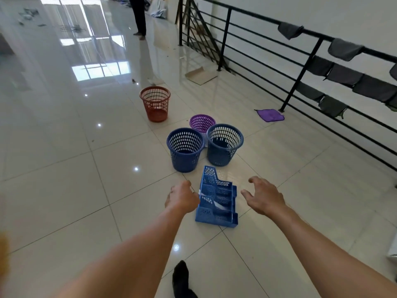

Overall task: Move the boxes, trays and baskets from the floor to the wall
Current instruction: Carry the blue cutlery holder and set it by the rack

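Low in the middle of the frame, a blue tiered file tray [217,200] lies on the tiled floor [64,179] between two reaching hands. The left hand [182,197] overlaps the tray's left edge; its fingers are hidden behind the back of the hand, so I cannot tell whether they hold anything. The right hand [264,196] hovers just right of the tray, its fingers [254,181] spread apart and bent, holding nothing.

Just above the tray stand two blue mesh baskets [185,149], side by side. A purple basket [202,122] stands behind them and a red basket [155,103] further up and left. A purple cloth [270,115] lies by the black railing [300,72] at the right, which is hung with grey cloths [343,49].
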